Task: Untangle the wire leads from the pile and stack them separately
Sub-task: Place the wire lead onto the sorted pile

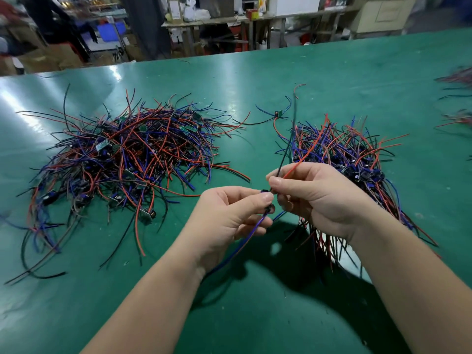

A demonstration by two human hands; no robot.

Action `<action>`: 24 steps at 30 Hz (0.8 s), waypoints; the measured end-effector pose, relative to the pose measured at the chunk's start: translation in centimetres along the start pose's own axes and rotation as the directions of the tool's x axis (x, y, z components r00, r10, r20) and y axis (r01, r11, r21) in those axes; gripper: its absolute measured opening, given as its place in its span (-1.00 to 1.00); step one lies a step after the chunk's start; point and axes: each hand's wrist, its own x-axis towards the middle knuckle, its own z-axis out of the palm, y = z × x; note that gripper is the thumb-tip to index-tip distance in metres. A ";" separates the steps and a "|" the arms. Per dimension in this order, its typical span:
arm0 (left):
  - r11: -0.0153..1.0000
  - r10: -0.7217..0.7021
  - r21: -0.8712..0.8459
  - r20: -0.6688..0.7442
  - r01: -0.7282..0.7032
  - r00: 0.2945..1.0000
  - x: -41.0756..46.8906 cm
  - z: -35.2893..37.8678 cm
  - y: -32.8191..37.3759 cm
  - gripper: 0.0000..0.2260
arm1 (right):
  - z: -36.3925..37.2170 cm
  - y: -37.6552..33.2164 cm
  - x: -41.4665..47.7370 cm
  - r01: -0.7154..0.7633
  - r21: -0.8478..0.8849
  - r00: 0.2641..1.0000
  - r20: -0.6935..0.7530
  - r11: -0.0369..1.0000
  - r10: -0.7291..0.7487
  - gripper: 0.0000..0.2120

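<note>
Both hands were up over the green table, btwn the two heaps, sharing one wire lead. The left hand pinched it at the small dark module w/ thumb and forefinger, the blue wires trailing down past the palm toward the wrist. The right hand had thumb and fingers curled round the red wire and black wire just beside the module, both wires rising up and away over the sorted stack on the right. The tangled pile lay well apart on the left, approx. the bigger of the two. A stray lead sat alone btwn and behind them (not part of either heap, as far as could be told). More wires showed blurred at the far right edge. Likely step: straightening this lead before laying it on the stack. Risks, as judged: the free red and black ends hung right above the stack, so lowering the lead carelessly could hook them into wires already laid and re-tangle it; pulling the two hands apart too hard could strain the wires at the module, since both grips sat so close to it; the dangling blue wires could drag across the table or catch on the sleeve-less wrist.
</note>
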 end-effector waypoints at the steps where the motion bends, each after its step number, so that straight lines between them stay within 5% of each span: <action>1: 1.000 -0.006 0.024 0.019 0.006 1.000 -0.1 -0.1 0.0 -0.84 | -0.1 -0.1 0.0 0.011 -0.005 1.000 -0.020 1.000 -0.011 -0.89; 15: 0.949 -0.210 0.291 0.282 0.125 0.936 -0.8 -0.7 0.1 -0.85 | -3.7 -2.6 0.4 0.259 0.304 0.871 -0.484 0.917 -0.085 -0.90; 19: 0.969 -0.217 0.185 0.304 0.166 0.928 -0.7 -0.6 0.0 -0.87 | -4.6 -2.7 0.6 0.393 0.363 0.820 -0.554 0.845 -0.143 -0.89; 24: 0.994 -0.070 -0.054 0.333 0.093 0.940 -0.3 -1.3 0.9 -0.83 | -4.0 -2.0 0.9 0.269 0.267 0.863 -0.494 0.925 -0.109 -0.80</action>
